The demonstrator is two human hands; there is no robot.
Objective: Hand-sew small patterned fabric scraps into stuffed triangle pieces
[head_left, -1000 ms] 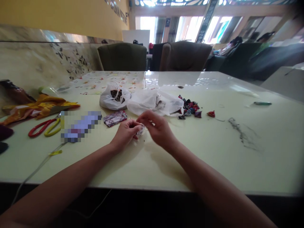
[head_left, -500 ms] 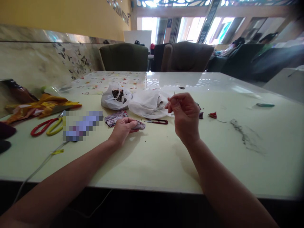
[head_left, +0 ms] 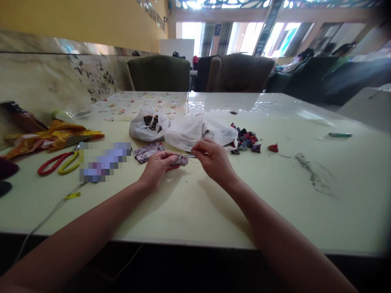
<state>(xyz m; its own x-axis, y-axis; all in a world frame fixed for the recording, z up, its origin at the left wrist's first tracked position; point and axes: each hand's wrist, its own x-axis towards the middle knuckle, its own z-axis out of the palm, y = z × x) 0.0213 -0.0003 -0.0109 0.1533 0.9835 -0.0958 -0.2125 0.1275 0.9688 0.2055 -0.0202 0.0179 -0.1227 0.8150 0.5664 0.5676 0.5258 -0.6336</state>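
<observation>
My left hand (head_left: 157, 167) pinches a small folded piece of patterned fabric (head_left: 182, 160), pale with purplish lines. Close to its right end, my right hand (head_left: 215, 160) is closed, thumb against fingers, on a thin needle that is mostly hidden by the fingertips. A fine thread (head_left: 194, 162) shows between the fabric and the right hand. Behind the hands lie thread snips, mostly covered by my right hand. More of the same patterned fabric (head_left: 148, 151) lies flat just beyond my left hand.
A white plastic bag (head_left: 137, 132) holds dark grains; another white bag (head_left: 180, 134) lies beside it. Small stuffed cloth pieces (head_left: 249, 139) are piled to the right, near tangled threads (head_left: 308, 169). Red-and-yellow-handled scissors (head_left: 55, 163), yellow cloth (head_left: 65, 131) and a cable (head_left: 50, 217) occupy the left.
My right hand has come down and left from its raised position to beside the fabric, uncovering the pile of cloth pieces. My left hand stays almost still, holding the fabric.
</observation>
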